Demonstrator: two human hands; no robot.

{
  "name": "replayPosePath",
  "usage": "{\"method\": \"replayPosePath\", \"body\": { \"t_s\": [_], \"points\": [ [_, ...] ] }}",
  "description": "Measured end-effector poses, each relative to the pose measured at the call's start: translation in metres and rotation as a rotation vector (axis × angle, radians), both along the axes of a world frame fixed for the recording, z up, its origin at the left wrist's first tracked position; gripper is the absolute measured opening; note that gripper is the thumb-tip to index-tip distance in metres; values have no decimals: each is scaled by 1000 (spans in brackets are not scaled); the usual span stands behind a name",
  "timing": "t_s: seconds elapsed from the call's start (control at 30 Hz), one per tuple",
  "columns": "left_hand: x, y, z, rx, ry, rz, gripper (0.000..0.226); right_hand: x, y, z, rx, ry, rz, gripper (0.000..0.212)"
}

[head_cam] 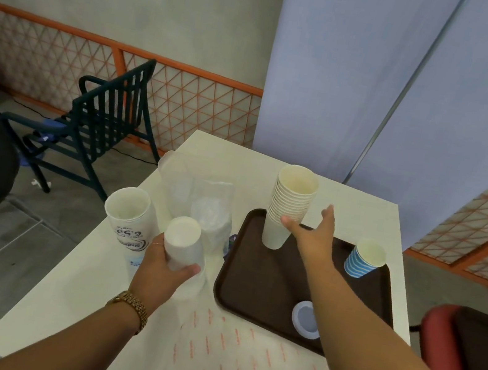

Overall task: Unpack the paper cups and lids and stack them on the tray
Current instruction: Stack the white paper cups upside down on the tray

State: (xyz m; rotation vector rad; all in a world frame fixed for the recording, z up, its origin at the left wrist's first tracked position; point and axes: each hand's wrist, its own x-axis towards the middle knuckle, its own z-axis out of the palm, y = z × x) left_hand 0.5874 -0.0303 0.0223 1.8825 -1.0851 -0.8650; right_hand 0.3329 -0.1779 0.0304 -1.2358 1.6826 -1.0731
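A tall stack of cream paper cups stands upright at the far left of the brown tray. My right hand is beside the stack, thumb touching its front, fingers straight along its right side. A blue striped cup stands at the tray's far right. A white lid lies near the tray's front edge, partly hidden by my right forearm. My left hand grips a short stack of white cups left of the tray.
A printed plastic sleeve of white cups and a clear plastic bag lie on the white table left of the tray. Patterned paper covers the near table. A dark chair stands at left, a red seat at right.
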Motion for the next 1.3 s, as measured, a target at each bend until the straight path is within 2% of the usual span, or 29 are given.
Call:
{"method": "replayPosePath", "body": {
  "t_s": [0.07,0.13,0.23,0.33,0.43,0.53,0.63,0.7,0.77,0.87,1.03,1.3],
  "points": [
    [0,0,3,-18,7,-13,84,3,29,-17,45,-8,-32,115],
    [0,0,5,-27,15,-22,84,14,63,-35,93,53,-70,99],
    [-1,2,9,-37,31,-48,83,40,110,-50,141,187,49,73],
    [3,4,8,-23,47,-70,82,68,124,-25,-20,250,189,51],
    [8,6,4,25,54,-62,86,95,113,34,-286,362,351,38],
    [16,13,0,79,56,-60,95,124,103,79,-493,754,781,49],
    [19,19,-3,103,38,-70,94,151,102,94,-636,1384,1179,60],
    [24,22,-6,120,19,-79,93,169,105,93,-701,1739,1259,59],
    [28,26,-8,138,18,-86,94,184,109,85,-684,2010,1254,65],
    [35,32,-12,142,38,-80,96,205,114,66,-600,2288,1181,79],
    [41,36,-15,126,62,-65,97,215,117,51,-550,2356,1152,79],
    [42,34,-16,141,59,-77,98,206,113,83,-656,2300,1133,66]
  ]
}}
